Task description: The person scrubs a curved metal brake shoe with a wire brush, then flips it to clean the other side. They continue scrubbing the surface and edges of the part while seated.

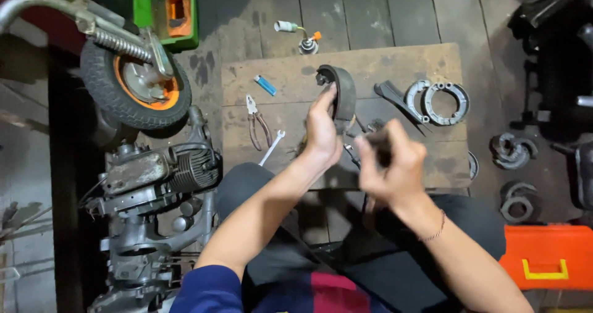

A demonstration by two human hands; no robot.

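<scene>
Nearest, the blurred right hand (390, 165) curls its fingers on something indistinct, just right of the curved dark-grey metal brake shoe (343, 94) gripped upright by the left hand (322, 131) above the wooden bench (395, 63).

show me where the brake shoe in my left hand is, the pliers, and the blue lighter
brake shoe (344, 94), head view, on its curved outer lining.
pliers (256, 125), head view, near the pivot above the handles.
blue lighter (266, 86), head view, on its blue body.
</scene>
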